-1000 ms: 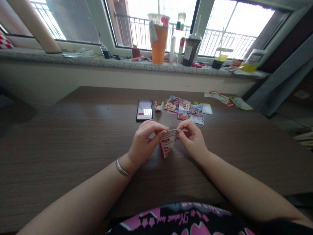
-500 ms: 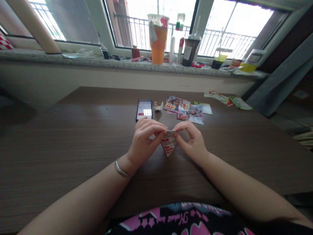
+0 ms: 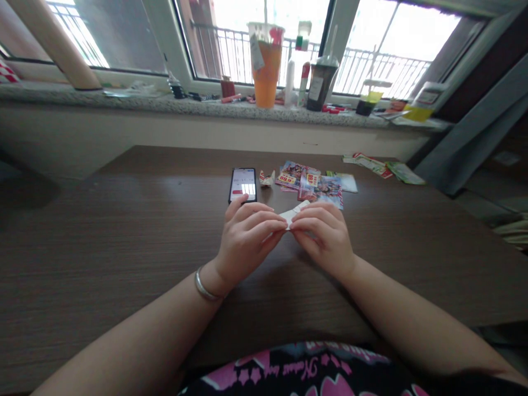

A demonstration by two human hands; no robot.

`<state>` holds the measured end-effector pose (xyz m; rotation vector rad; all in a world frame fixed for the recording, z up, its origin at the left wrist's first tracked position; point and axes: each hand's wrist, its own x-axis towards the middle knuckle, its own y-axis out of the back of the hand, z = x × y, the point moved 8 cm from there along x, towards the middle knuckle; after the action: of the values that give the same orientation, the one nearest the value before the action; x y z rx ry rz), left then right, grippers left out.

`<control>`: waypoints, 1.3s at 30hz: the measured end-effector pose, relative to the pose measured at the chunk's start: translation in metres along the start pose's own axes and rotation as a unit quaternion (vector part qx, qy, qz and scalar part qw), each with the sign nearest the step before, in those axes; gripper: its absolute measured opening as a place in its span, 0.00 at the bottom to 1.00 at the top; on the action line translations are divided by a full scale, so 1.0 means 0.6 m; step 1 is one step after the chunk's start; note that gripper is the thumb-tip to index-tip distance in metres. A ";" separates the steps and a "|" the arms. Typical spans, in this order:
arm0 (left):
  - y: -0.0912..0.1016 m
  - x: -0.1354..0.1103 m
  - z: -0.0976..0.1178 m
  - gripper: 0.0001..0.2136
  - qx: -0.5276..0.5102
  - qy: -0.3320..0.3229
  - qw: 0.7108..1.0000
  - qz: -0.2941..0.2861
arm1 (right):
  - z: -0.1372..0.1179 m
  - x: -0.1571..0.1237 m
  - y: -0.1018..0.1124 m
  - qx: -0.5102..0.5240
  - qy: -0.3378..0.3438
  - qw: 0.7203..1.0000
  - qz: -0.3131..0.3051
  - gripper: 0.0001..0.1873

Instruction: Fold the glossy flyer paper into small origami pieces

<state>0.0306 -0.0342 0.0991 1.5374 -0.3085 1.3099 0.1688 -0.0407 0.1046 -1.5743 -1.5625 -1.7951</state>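
Note:
Between my two hands is a small piece of folded paper (image 3: 293, 212), its pale side showing and much of it hidden by my fingers. My left hand (image 3: 249, 234) is closed on its near left part, fingertips and thumb pressed together. My right hand (image 3: 324, 234) pinches it from the right, fingertips almost meeting those of the left. A phone (image 3: 243, 183) with a lit screen lies just beyond my left hand. Beside the phone sits a small folded paper piece (image 3: 267, 179) in red and white. Printed leaflets (image 3: 319, 188) lie behind my right hand.
Flat colourful packets (image 3: 373, 165) lie at the table's (image 3: 124, 236) far right edge. On the windowsill (image 3: 206, 109) stand a tall cup of orange drink (image 3: 265, 71), a dark drink cup (image 3: 320, 85), bottles and small items. A grey curtain (image 3: 466, 126) hangs at the right.
The folded paper has turned up and away: its printed, pointed end hung toward me before, and now its pale side shows beyond my fingertips. Both hands have rolled over slightly and closed together.

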 end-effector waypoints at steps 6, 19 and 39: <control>-0.014 -0.004 -0.011 0.03 -0.016 0.014 0.999 -0.030 | 0.023 -0.003 -0.019 0.067 -0.067 0.995 -0.014 0.04; -0.026 -0.005 -0.012 0.03 -0.043 0.019 0.997 -0.068 | 0.028 -0.008 -0.034 0.100 -0.082 0.991 -0.037 0.05; -0.035 -0.008 -0.016 0.03 -0.030 0.023 0.994 -0.098 | 0.041 -0.015 -0.038 0.086 -0.121 0.987 -0.058 0.08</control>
<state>0.0391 -0.0194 0.0826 1.4476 -0.1619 1.1693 0.1670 -0.0154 0.0809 -1.6988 -1.8997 -1.5210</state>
